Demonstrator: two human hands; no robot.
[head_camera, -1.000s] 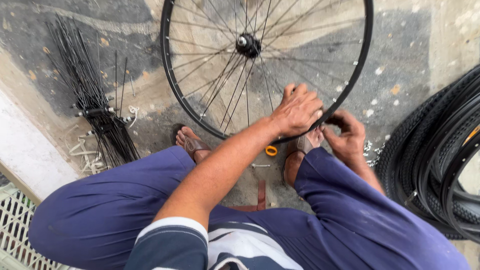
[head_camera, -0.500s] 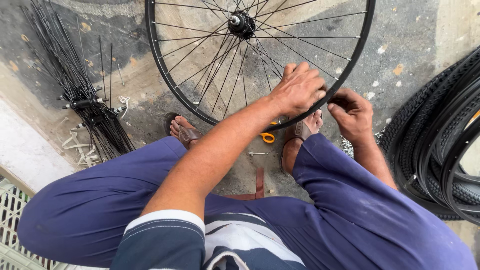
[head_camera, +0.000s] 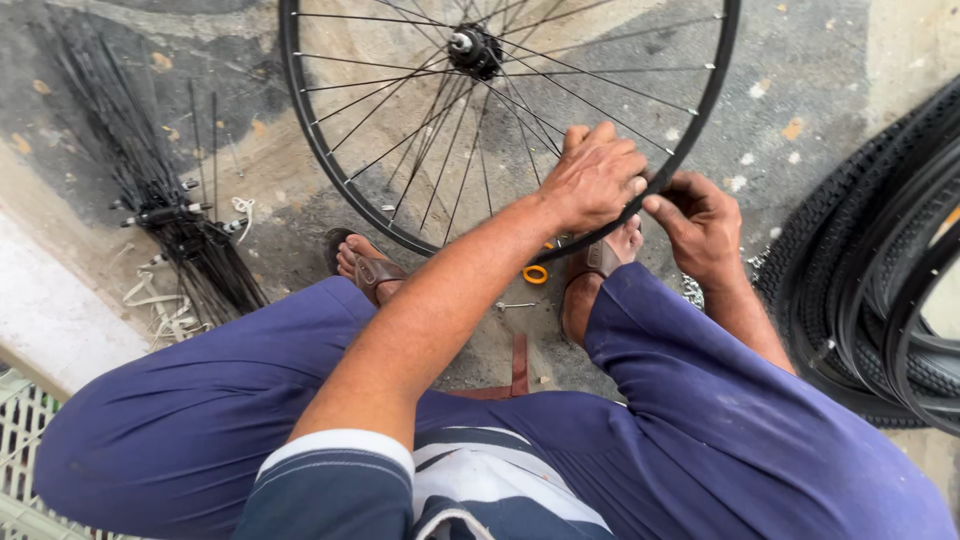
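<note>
My left hand (head_camera: 595, 180) clamps the stiff, light black spoked metal wheel rim (head_camera: 310, 150) mid-frame — right hand (head_camera: 700, 220) pinches its edge.

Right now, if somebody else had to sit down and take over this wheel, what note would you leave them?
Left hand: lies over the near edge of the wheel rim, fingers curled on it.
Right hand: pinched at the rim just beside the left hand; what it pinches is too small to tell.
The wheel stands on the ground between the sandalled feet, hub up top, many spokes already laced.
A bundle of loose spokes lies on the left, an orange ring-shaped tool under the rim, tyres on the right.
Done: most spokes in. Left: work at the rim spot under the hands.
</note>
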